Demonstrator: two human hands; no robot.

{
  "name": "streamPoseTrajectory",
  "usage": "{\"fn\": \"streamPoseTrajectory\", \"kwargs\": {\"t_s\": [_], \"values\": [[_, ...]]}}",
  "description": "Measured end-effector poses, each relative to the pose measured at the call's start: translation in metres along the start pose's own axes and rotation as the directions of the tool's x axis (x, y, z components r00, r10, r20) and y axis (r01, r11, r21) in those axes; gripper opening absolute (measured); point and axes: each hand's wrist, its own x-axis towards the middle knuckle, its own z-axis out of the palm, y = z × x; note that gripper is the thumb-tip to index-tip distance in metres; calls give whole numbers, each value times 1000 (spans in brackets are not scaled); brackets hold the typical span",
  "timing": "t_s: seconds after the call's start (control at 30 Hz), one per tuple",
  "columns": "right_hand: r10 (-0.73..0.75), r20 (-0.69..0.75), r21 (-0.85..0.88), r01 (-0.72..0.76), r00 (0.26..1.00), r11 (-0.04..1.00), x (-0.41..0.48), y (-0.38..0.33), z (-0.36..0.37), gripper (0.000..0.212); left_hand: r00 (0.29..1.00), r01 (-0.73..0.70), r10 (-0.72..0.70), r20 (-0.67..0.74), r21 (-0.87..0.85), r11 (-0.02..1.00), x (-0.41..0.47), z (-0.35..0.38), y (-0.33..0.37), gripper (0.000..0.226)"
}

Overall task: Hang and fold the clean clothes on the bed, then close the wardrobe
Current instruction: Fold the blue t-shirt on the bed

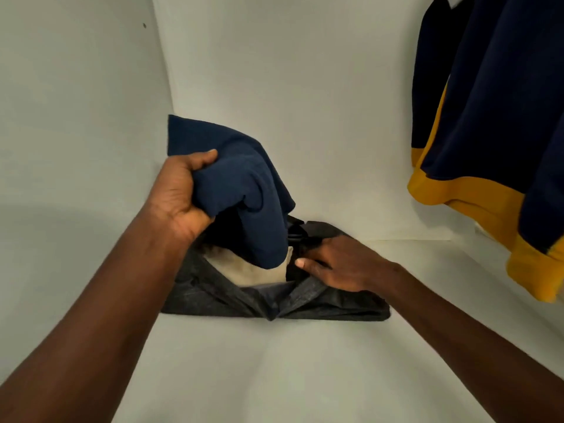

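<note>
I am looking into a white wardrobe compartment. My left hand (183, 193) grips a folded navy blue garment (241, 184) and holds it tilted above a small pile of clothes on the wardrobe floor. At the bottom of the pile lies a dark grey folded garment (213, 297); a beige piece (253, 273) and a black piece (294, 236) lie on it. My right hand (338, 264) rests flat on the right part of the pile, fingers stretched toward the black piece.
A navy garment with a yellow hem (488, 117) hangs at the upper right, close to my right forearm. The white side wall (76, 102) stands to the left, the back wall (290, 87) behind the pile. The white wardrobe floor (274, 361) extends toward me.
</note>
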Motion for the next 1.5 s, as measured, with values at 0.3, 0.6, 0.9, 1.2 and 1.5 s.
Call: {"fn": "streamPoseTrajectory", "kwargs": {"t_s": [0.3,0.6,0.9,1.2,1.5], "values": [[518,236,-170,-490,822,855,4,13,-9,59,986,87,-38,160,-312,946,87,-3,-72,24],[693,288,-9,-721,661,693,46,28,32,43,918,393,-395,12,82,916,129,-92,-149,20],[924,-53,631,-705,378,325,6,76,13,13,933,337,-350,87,134,932,132,-58,-122,24],[733,-101,-117,-740,672,662,-2,110,10,38,902,323,-366,231,202,925,115,69,-98,25],[787,-116,169,-769,606,617,2,141,11,17,914,370,-401,57,283,885,101,3,-162,31]]}}
